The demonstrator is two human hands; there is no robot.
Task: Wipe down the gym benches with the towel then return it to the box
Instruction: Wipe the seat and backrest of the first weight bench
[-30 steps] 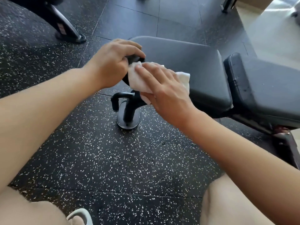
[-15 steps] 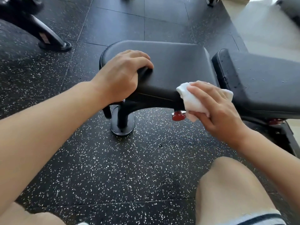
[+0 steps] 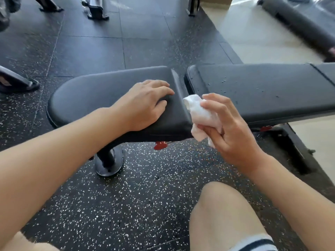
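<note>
**Two hands at the bench, one with the towel**

Two bare knees sit nearest, the right knee (image 3: pixel 223 211) at about 5 o'clock over the speckled rubber floor (image 3: pixel 145 205). Just past it, the right hand (image 3: pixel 230 129) is raised at 3 o'clock, its fingers and thumb curled round a bunched white towel (image 3: pixel 201 116), which is held in the air just in front of the gap between the two pads. At 10 o'clock from there the left hand (image 3: pixel 146 104) lies palm down on the seat pad (image 3: pixel 94 95), fingers loosely bent over the top, holding nothing. Below the seat a round black foot (image 3: pixel 108 163) stands on the floor, and a red knob (image 3: pixel 160 144) shows under the pad's near edge. To the right, the long back pad (image 3: pixel 268 89) runs off toward 3 o'clock, with small droplets scattered on its surface. Farther off, at 12 o'clock, metal machine bases (image 3: pixel 96 11) stand on the dark tiles, and at 1 o'clock a black padded roll (image 3: pixel 299 24) lies on pale flooring.
</note>
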